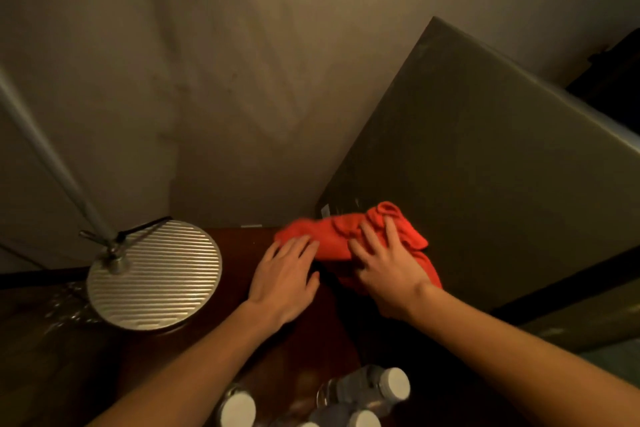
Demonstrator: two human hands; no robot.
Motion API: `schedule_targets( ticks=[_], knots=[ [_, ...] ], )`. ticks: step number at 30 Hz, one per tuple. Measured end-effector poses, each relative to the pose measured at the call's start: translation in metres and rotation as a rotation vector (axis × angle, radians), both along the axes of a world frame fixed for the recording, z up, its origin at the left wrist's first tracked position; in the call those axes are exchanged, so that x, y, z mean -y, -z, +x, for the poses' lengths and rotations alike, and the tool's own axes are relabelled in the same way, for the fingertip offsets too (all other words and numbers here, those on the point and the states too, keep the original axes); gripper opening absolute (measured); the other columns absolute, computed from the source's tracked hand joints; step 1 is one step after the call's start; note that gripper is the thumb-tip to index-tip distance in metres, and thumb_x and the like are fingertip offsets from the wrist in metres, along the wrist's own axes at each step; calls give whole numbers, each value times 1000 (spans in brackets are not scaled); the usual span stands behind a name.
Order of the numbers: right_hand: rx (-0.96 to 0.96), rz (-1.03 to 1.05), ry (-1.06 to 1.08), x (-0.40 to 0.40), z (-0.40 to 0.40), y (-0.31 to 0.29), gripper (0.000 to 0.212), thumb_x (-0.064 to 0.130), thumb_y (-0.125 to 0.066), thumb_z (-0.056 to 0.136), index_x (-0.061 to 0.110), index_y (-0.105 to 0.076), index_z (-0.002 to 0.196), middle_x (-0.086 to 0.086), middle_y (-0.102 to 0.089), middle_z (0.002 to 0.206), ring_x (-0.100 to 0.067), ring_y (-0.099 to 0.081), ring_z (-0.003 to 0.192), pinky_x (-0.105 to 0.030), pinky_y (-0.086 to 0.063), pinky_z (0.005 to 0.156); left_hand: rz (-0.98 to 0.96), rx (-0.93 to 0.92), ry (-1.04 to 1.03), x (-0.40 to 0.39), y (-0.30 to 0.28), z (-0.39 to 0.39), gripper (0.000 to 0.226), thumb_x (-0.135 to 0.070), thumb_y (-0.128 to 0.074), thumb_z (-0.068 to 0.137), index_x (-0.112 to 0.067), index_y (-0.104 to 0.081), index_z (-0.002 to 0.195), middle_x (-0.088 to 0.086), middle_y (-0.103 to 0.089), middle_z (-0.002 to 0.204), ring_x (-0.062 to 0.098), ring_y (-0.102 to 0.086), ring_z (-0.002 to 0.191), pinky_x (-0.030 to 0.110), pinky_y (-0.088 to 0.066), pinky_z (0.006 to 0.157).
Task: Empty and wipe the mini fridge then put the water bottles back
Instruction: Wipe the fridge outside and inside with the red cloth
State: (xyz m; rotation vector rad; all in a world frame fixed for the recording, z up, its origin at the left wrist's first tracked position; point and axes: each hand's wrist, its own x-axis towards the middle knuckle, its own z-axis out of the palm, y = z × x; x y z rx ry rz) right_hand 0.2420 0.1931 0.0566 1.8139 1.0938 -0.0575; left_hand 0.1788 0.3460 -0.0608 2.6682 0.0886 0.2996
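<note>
A red cloth (334,242) lies bunched at the corner where the dark wooden table (311,329) meets the grey mini fridge (485,184). My right hand (388,267) lies flat on the cloth with fingers spread, pressing it down. My left hand (285,274) rests beside it, its straight fingertips touching the cloth's left end. Several water bottles with white caps (367,392) stand at the table's near edge, between my forearms. The fridge's inside is out of sight.
A lamp with a round ribbed metal base (156,274) and slanted pole (52,156) stands at the table's left. A plain wall (242,80) rises behind. Crinkled clear plastic (65,305) lies left of the lamp base.
</note>
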Motion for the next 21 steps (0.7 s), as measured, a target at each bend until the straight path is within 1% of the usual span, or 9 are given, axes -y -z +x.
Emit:
schedule_targets(
  ticks=[2,4,6,9,11,13,15,18,21],
  knots=[
    [-137,-79,-24,2,-5,11,42,34,-56,88,21,-60,128,-13,-37,147,-42,-22,140,-66,-12,109,-7,7,7,-2,1,0,61,-43,-43,96,-26,-28,153,-5,-29,159,13,-25,146,35,-12,120],
    [-266,-121,-70,3,-7,22,35,30,-54,91,19,-61,123,-8,-47,140,-35,-37,132,-55,-22,108,-15,19,6,-3,2,0,61,-43,-41,97,-27,-25,154,-6,-25,161,12,-21,147,34,-9,120],
    [-296,-160,-108,5,-8,35,33,26,-50,95,16,-60,124,-8,-50,138,-33,-41,128,-53,-25,106,-17,16,14,-3,5,-1,61,-42,-41,98,-27,-24,155,-6,-23,161,12,-19,148,33,-7,120],
    [-233,-139,-82,-1,-1,57,35,23,-43,99,16,-58,129,-10,-46,141,-37,-34,133,-59,-19,109,-17,2,19,-3,13,3,60,-42,-41,98,-27,-27,154,-6,-25,160,12,-21,147,34,-9,120],
    [-170,-67,-30,-9,11,67,39,24,-37,101,16,-52,136,-13,-37,149,-40,-22,141,-62,-13,112,-6,-11,6,-3,15,3,57,-44,-40,92,-27,-42,147,-5,-40,153,13,-37,140,37,-23,117],
    [-86,15,1,-20,27,72,43,25,-33,103,16,-44,143,-15,-24,156,-44,-10,145,-63,-7,113,16,-17,-2,-4,17,7,56,-45,-41,82,-27,-60,131,-4,-60,135,13,-57,123,38,-42,105],
    [4,85,1,-35,47,73,45,26,-29,103,16,-38,146,-15,-16,159,-47,-4,145,-64,-4,113,26,14,-15,-10,17,10,54,-45,-45,76,-26,-65,123,-5,-66,125,13,-63,114,38,-49,98],
    [128,184,26,-58,75,69,46,26,-26,104,17,-35,148,-15,-12,160,-50,1,144,-66,0,112,65,55,-55,-23,17,17,56,-44,-47,77,-24,-64,126,-3,-65,127,14,-62,116,38,-46,101],
    [185,210,40,-69,89,68,46,28,-27,104,18,-38,147,-15,-15,160,-51,-2,144,-68,-1,110,57,38,-33,-29,16,24,58,-41,-49,90,-22,-45,145,-1,-47,148,16,-43,136,38,-26,116]
  ],
)
